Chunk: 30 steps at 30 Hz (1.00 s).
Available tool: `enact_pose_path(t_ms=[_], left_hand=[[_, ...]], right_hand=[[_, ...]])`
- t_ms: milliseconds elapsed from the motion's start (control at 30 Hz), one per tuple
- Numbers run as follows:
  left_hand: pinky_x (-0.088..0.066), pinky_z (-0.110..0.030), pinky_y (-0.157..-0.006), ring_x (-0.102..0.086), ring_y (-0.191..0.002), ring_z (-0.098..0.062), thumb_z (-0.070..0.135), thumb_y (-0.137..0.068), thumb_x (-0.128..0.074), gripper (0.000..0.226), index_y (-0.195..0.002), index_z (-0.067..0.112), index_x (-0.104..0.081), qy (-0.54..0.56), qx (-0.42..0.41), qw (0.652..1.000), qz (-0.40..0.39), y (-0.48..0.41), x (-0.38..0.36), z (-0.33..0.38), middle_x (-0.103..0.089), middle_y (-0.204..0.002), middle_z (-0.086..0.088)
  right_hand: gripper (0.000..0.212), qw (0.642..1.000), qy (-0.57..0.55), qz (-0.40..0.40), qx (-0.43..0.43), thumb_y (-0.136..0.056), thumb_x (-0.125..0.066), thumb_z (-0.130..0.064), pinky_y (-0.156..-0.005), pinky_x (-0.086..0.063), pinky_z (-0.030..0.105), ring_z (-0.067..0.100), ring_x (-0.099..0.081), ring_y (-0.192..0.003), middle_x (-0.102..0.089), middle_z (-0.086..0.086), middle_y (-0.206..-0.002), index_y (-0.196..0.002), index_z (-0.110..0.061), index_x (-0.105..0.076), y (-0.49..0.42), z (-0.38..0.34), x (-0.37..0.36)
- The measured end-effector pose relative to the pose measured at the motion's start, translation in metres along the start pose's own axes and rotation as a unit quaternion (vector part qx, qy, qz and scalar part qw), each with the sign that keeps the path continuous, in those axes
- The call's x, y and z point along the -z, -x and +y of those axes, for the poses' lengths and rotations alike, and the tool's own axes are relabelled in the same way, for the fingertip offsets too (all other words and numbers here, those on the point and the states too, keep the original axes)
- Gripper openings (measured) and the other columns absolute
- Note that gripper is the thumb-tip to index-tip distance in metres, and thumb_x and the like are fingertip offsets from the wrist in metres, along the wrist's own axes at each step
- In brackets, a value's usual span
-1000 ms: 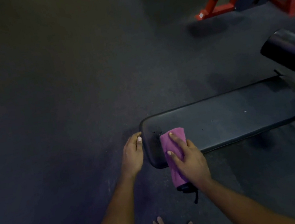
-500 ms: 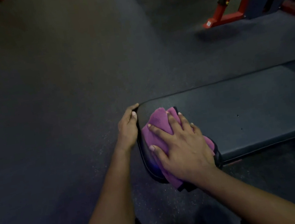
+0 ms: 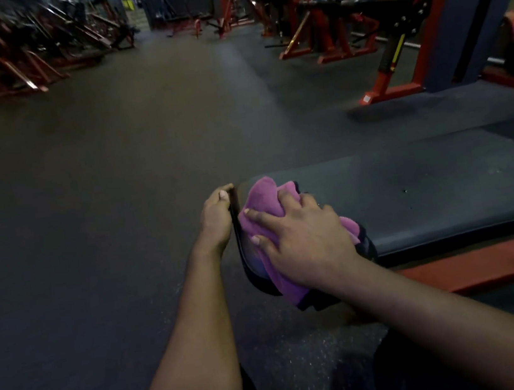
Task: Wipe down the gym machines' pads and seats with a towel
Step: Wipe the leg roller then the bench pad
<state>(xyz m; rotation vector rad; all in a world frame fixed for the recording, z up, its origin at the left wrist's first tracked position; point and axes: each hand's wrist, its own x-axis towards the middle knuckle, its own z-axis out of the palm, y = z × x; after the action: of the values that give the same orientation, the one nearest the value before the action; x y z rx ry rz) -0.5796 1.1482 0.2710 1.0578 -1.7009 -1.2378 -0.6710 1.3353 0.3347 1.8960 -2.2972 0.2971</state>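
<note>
A long black bench pad (image 3: pixel 430 190) runs from the centre to the right edge. A purple towel (image 3: pixel 266 203) is bunched on its left end and hangs over the near edge. My right hand (image 3: pixel 301 238) presses flat on the towel with fingers spread over it. My left hand (image 3: pixel 217 217) grips the pad's left end, thumb on the top edge. The pad's end under the towel is hidden.
The red steel frame (image 3: pixel 489 261) of the bench shows below the pad. Red and dark machines (image 3: pixel 393 43) stand at the back right, more red racks (image 3: pixel 15 57) at the back left. Dark rubber floor (image 3: pixel 101 200) stretches to the left.
The view has tilted up, showing the gym hall. My right hand with the towel has shifted slightly along the pad's end and the towel is more bunched. My left hand keeps its hold.
</note>
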Motion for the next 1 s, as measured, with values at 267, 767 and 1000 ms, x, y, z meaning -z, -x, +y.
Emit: enact_pose_path(t_ms=[267, 767, 1000], left_hand=[[-0.049, -0.047, -0.106, -0.065, -0.116, -0.020, 0.039, -0.095, -0.040, 0.037, -0.116, 0.026, -0.068, -0.002, -0.017, 0.998, 0.063, 0.053, 0.006, -0.011, -0.071, -0.120, -0.004], [-0.051, -0.042, -0.093, -0.062, -0.109, -0.025, 0.031, -0.106, -0.034, 0.031, -0.114, 0.023, -0.063, -0.112, -0.034, 0.984, 0.136, 0.090, 0.001, 0.000, -0.069, -0.112, -0.004], [-0.051, -0.045, -0.095, -0.063, -0.105, -0.024, 0.025, -0.108, -0.037, 0.029, -0.118, 0.022, -0.063, -0.106, -0.035, 0.979, 0.169, 0.102, 0.017, 0.008, -0.071, -0.105, 0.003]], right_hand=[[0.046, 0.998, -0.003, -0.063, 0.018, -0.103, -0.032, -0.060, -0.097, -0.045, 0.052, 0.035, -0.043, -0.130, -0.043, 0.009, -0.147, -0.147, -0.052, -0.039, -0.080, 0.001, -0.008], [0.039, 0.996, -0.017, -0.085, -0.019, -0.103, -0.037, -0.053, -0.100, -0.045, 0.057, 0.038, -0.042, -0.128, -0.044, 0.011, -0.142, -0.138, -0.043, -0.053, -0.127, -0.010, -0.020], [0.039, 0.998, -0.003, -0.034, 0.048, -0.103, -0.038, -0.048, -0.094, -0.046, 0.053, 0.034, -0.042, -0.127, -0.044, 0.006, -0.143, -0.140, -0.047, -0.047, -0.024, -0.019, 0.002]])
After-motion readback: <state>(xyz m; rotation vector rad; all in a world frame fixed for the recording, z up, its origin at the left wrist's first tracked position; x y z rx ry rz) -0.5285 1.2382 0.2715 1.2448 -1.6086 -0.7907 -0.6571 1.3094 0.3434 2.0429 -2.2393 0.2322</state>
